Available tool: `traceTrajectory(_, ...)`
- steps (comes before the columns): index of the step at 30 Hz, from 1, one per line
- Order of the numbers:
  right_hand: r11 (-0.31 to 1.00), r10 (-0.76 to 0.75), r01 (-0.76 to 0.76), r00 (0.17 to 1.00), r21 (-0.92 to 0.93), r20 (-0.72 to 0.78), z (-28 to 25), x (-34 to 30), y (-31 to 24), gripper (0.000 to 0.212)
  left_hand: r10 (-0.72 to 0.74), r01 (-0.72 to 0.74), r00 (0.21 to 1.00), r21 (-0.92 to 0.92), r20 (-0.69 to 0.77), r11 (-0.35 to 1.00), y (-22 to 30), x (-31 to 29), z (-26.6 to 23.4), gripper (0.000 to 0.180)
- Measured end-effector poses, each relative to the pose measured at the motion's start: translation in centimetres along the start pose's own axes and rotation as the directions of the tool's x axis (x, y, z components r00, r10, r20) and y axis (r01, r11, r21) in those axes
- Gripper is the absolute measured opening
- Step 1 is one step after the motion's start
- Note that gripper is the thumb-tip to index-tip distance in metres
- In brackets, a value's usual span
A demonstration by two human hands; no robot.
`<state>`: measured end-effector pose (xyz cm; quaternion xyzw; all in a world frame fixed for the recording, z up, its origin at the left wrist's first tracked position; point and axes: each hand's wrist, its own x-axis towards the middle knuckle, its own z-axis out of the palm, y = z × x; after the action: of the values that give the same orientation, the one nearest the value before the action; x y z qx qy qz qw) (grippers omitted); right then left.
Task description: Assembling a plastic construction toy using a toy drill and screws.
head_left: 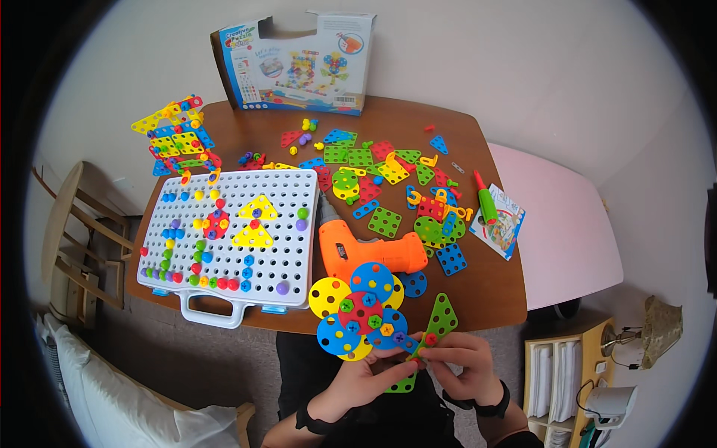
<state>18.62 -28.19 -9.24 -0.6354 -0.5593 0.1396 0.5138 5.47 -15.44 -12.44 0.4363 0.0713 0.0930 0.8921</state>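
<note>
A toy flower (361, 305) of round plastic plates, yellow and blue around a red middle, tilts up before me at the table's front edge. Bolts stud its plates, and a blue strip (406, 343) runs from it as a stem. My left hand (358, 388) is closed round the stem from below, its thumb near a red bolt. Thumb and fingers of my right hand (469, 364) pinch at the green triangular plate (443, 313), beside another red bolt (431, 339). More green plate (403, 384) shows under my hands. My fingers partly hide the joint.
An orange toy drill (366, 250) lies just beyond the flower. Left stands a white pegboard case (231, 187) with coloured bolts and a built model (179, 138). Loose plates (385, 222), a green-handled screwdriver (487, 203) and a leaflet (504, 228) lie right; a box (299, 67) stands behind.
</note>
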Motion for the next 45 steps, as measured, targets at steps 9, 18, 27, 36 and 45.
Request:
traceTrajectory(9, 0.983, 0.181, -0.186, 0.968, -0.011, -0.175, 0.6, -1.4, 0.0, 0.008, 0.041, -0.041, 0.999, 0.012, -0.012, 0.999, 0.2, 0.0, 0.2, 0.031)
traceTrajectory(18, 0.666, 0.578, -0.428, 0.814, 0.611, -0.06, 2.6, -0.6, -1.0, 0.007, 0.049, -0.036, 0.996, 0.149, -0.081, 0.988, 0.4, -0.1, 0.1, 0.031)
traceTrajectory(27, 0.544, 0.669, -0.468, 0.743, 0.697, -0.022, 2.9, -0.7, -1.0, 0.009, 0.096, -0.076, 0.991, 0.205, -0.09, 0.976, 0.3, -0.1, 0.1, 0.032)
traceTrajectory(36, 0.503, 0.66, -0.454, 0.751, 0.736, 0.012, 3.0, -1.1, -0.2, 0.007, 0.132, -0.095, 0.987, 0.323, -0.094, 0.942, 0.1, -0.4, 0.2, 0.036)
traceTrajectory(45, 0.528, 0.697, -0.479, 0.716, 0.701, -0.035, 3.1, -0.6, -0.7, 0.011, 0.206, -0.13, 0.971, 0.459, -0.121, 0.879, 0.3, -0.1, 1.0, 0.038)
